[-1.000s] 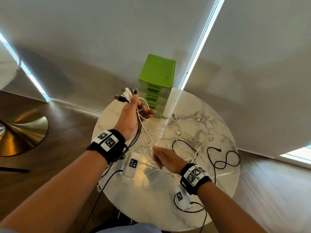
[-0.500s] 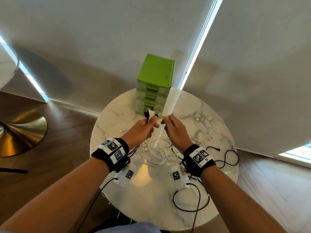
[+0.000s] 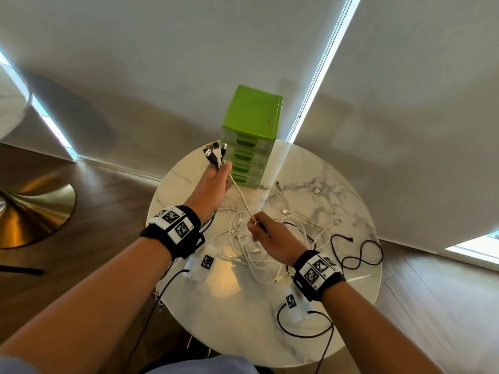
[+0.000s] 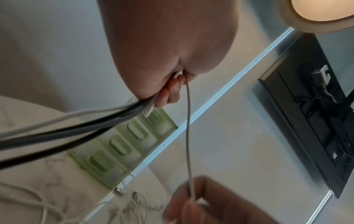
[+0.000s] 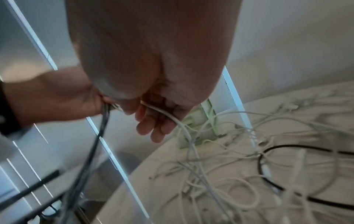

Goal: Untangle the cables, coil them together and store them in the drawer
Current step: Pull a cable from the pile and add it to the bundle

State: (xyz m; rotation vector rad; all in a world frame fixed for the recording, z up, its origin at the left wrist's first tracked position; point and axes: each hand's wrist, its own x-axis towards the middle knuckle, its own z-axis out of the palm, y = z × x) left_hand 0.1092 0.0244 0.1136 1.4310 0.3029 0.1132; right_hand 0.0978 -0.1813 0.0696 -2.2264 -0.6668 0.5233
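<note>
Left hand point(image 3: 213, 184) raised above the far left part of the round marble table point(image 3: 243, 319), fingers curled tight around a bundle of cable ends; USB plugs point(image 3: 213, 153) fan out above the fist, just in front of the green drawer unit point(image 3: 251, 136). One white cable point(image 3: 241, 197) runs taut from that fist down to the right hand point(image 3: 270, 238), whose thumb and fingers pinch it. Beneath the right hand lies the tangle of white cables point(image 3: 259, 255) on the marble. A black cable point(image 3: 359, 255) loops near the right edge. All four drawers appear closed.
</note>
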